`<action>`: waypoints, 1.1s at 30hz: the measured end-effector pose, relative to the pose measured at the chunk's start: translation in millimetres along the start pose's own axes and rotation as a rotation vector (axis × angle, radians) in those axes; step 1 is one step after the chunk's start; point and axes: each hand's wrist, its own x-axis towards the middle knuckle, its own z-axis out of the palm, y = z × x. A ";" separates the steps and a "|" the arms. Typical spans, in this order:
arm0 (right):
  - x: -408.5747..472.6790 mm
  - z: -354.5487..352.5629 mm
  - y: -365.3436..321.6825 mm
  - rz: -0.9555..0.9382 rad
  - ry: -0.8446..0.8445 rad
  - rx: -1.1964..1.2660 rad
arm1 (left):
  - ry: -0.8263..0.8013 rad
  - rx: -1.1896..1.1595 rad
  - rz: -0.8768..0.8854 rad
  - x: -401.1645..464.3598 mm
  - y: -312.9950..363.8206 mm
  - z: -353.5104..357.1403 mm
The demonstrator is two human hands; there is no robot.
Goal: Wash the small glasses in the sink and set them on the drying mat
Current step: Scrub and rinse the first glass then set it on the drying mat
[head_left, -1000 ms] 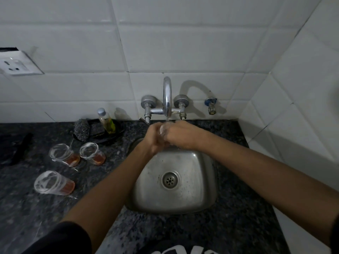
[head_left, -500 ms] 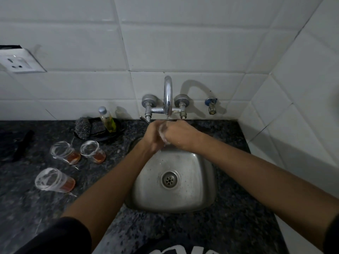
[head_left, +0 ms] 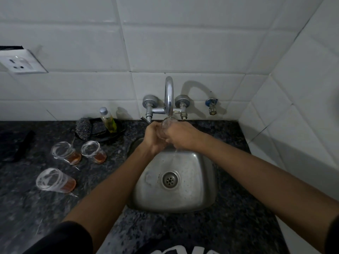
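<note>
Rinsing one small glass under the tap

Curling close around a small clear glass (head_left: 166, 126), the fingers of both hands meet just under the spout of the tap (head_left: 169, 96). The left hand (head_left: 155, 138) wraps it from the left, fingers tightly bent; the right hand (head_left: 180, 134) grips it from the right, knuckles up. Only the glass's rim and upper wall show between them. A thin stream of water falls from beneath the hands into the steel sink (head_left: 200, 182). Off to the left, well apart on the dark counter (head_left: 27, 202), stand three more small glasses (head_left: 65, 152) (head_left: 93, 151) (head_left: 55, 179) with orange-brown dregs. Behind them, a scrubber (head_left: 83, 128) and a soap bottle (head_left: 108, 120) sit on a black dish.
</note>
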 end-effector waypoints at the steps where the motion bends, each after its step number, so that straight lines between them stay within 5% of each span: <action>1: 0.0 1.2 2.4 -0.044 -0.002 0.013 | -0.027 0.034 -0.008 0.4 3.1 -0.1; 8: -3.1 -3.2 -1.9 0.000 0.041 0.010 | -0.043 -0.045 -0.016 0.2 -1.3 5.6; 13: -6.4 -4.0 -1.4 -0.082 0.007 -0.125 | -0.044 0.114 -0.031 -4.1 7.7 4.5; 17: -4.9 -4.6 -3.4 0.052 -0.035 0.058 | 0.002 0.018 -0.016 -4.7 2.5 5.9; 24: -4.8 7.1 -1.7 0.011 -0.063 0.107 | -0.019 0.107 -0.061 1.5 4.2 -1.6; 28: -5.0 12.1 -5.6 0.109 0.103 0.402 | -0.060 -0.057 0.023 -2.5 -4.6 -6.6; 33: -20.6 25.4 -14.0 0.214 0.545 0.472 | -0.123 -0.020 0.135 -8.4 -5.7 -17.2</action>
